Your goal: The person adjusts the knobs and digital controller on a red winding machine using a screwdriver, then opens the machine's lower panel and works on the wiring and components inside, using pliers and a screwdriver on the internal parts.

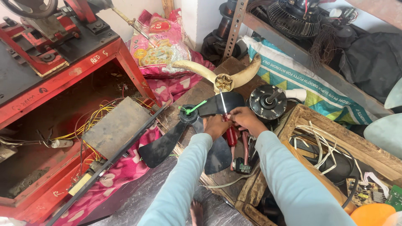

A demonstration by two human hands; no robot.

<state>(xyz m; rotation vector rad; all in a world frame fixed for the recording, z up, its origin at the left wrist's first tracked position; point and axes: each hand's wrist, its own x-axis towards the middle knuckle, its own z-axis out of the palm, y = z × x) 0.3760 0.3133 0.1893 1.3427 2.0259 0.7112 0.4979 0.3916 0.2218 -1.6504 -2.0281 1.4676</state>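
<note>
My left hand and my right hand meet over a red-handled screwdriver. Both hands grip its handle, and its metal shaft points up toward the hub of a cream fan blade. A black three-blade fan with a green clip at its hub lies just left of my hands. A round black motor with a short shaft sits right of my right hand. Another red-handled tool lies below the hands.
A red metal machine stand with yellow wires fills the left. A wooden crate holds white wires and circuit boards at right. Printed sacks, a metal shelf with fan parts, and pink flowered cloth surround the spot. My bare foot shows below.
</note>
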